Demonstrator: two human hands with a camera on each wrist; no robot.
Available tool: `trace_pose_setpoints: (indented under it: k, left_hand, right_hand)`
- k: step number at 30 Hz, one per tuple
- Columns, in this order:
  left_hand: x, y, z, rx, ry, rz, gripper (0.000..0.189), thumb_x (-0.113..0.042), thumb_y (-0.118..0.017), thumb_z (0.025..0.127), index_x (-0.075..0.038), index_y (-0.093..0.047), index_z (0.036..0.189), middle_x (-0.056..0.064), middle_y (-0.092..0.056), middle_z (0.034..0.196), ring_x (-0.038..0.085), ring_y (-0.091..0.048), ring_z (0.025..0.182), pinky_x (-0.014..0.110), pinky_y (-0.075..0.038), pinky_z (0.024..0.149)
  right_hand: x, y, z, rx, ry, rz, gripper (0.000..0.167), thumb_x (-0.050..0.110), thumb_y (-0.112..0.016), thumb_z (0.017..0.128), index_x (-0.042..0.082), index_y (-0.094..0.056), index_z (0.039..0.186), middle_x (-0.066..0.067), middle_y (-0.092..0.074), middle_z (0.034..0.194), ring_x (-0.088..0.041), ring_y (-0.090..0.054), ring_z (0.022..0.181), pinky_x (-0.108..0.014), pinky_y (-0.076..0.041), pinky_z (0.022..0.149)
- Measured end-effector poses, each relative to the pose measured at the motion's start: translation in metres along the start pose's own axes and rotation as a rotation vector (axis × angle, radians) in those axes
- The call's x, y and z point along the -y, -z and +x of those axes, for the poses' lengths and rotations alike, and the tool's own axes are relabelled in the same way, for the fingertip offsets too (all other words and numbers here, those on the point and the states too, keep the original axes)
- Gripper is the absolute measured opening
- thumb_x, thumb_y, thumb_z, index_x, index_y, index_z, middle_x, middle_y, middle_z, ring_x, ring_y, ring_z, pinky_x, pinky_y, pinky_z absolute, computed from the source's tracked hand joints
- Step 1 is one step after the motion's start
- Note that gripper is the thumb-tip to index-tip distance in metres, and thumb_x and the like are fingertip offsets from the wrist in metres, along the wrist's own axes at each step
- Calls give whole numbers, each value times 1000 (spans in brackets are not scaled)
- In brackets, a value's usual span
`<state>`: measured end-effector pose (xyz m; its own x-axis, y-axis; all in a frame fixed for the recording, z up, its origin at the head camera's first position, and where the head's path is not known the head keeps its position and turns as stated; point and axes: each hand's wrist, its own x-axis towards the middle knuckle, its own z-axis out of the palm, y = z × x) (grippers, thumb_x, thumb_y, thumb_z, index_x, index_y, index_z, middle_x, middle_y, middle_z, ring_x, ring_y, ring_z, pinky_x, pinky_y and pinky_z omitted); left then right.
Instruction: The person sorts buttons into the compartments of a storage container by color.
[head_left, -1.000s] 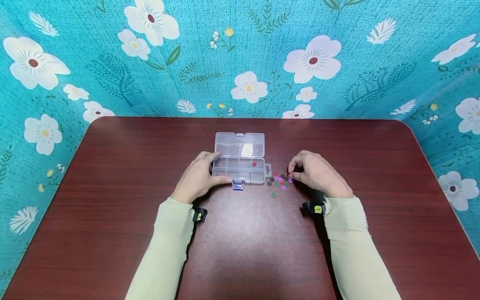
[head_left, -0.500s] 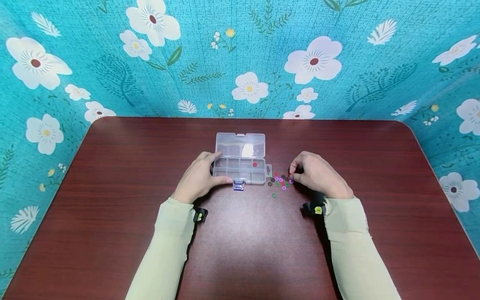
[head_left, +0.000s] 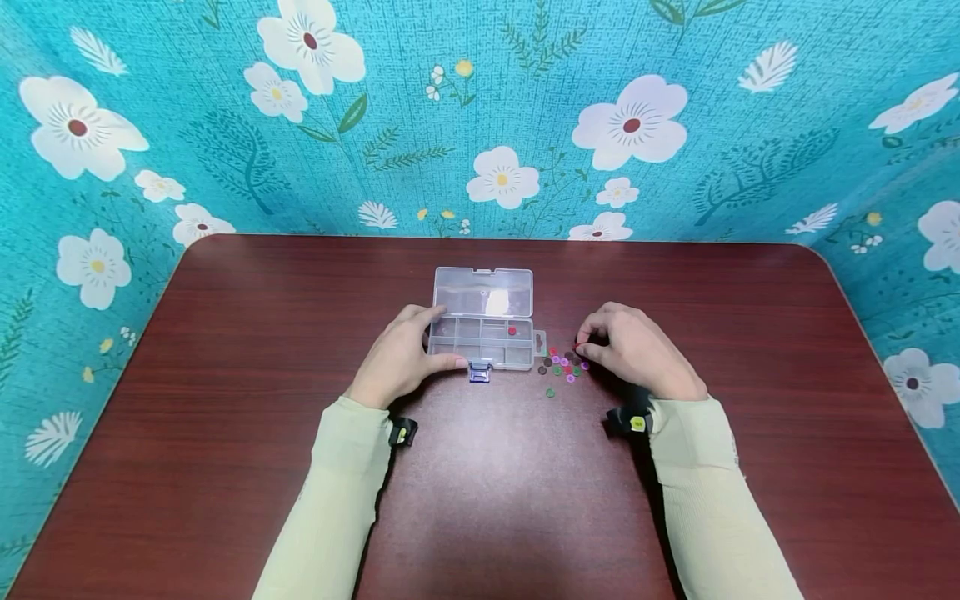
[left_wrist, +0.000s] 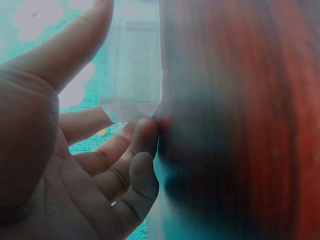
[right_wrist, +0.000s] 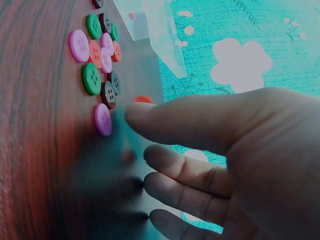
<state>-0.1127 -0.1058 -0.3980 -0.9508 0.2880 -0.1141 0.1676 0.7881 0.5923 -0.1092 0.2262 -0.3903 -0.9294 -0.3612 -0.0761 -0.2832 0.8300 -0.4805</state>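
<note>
My left hand (head_left: 401,354) holds the left end of a clear plastic compartment box (head_left: 504,354), thumb along its front edge and fingers around the far side. In the left wrist view, the box's end wall (left_wrist: 132,70) sits between thumb and fingers. The lid (head_left: 468,292) is folded back, and one red button (head_left: 512,331) lies in a rear compartment. Right of the box, my right hand (head_left: 626,346) pinches another red button (right_wrist: 143,99) between thumb and index finger; the thumb partly hides it. Beside it lie loose green (right_wrist: 91,78), purple (right_wrist: 103,120), black and red buttons.
A blue latch (head_left: 479,372) sticks out at the box's front, and a clear hanging tab (head_left: 540,342) at its right end. One green button (head_left: 551,392) lies nearer the front, apart from the pile. The dark red wooden table (head_left: 495,500) meets a flowered blue cloth (head_left: 420,117) behind.
My right hand has shifted very slightly toward the box, with the red button at its fingertips. The left hand keeps its hold on the box. The head view has drifted a little.
</note>
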Motion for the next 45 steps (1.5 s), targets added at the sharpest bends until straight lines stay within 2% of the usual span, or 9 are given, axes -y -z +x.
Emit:
trace_pose_setpoints:
  k: [15,27,31,37,45]
  left_hand:
    - [0,-2,1,1,4,0,90,-49,-85,77,-7,-49,148,12,-52,137,28,-53,123,43,-43,105]
    - [1,3,2,-25,-5,3,87,-48,-86,76,-9,-52,147,11,-54,135,27,-54,121,43,-43,104]
    - [2,4,1,-35,-9,-3,86,-47,-86,76,-10,-53,146,10,-56,132,26,-55,112,42,-45,98]
    - [3,2,1,-42,-1,-12,85,-47,-87,75,-12,-54,146,7,-57,119,24,-53,92,39,-44,82]
    - [2,-2,1,-32,1,-26,86,-46,-88,74,-18,-53,147,6,-55,115,20,-52,86,36,-43,77]
  right_hand:
    - [3,-5,2,-114,29,9,5,14,-72,92,14,-71,88,0,-63,90,-17,-59,83,-38,-47,77]
    - [17,-5,9,-203,1,54,8,21,-72,94,14,-73,92,0,-64,91,-17,-58,80,-38,-45,73]
    - [24,-6,11,-225,4,75,9,22,-72,94,13,-72,91,-1,-64,93,-18,-58,79,-38,-45,74]
    - [33,-10,13,-248,-10,102,8,22,-71,95,15,-72,92,-1,-64,96,-19,-56,78,-38,-44,73]
    - [40,-15,10,-273,-9,102,4,22,-73,93,18,-72,90,2,-64,96,-19,-56,81,-37,-44,73]
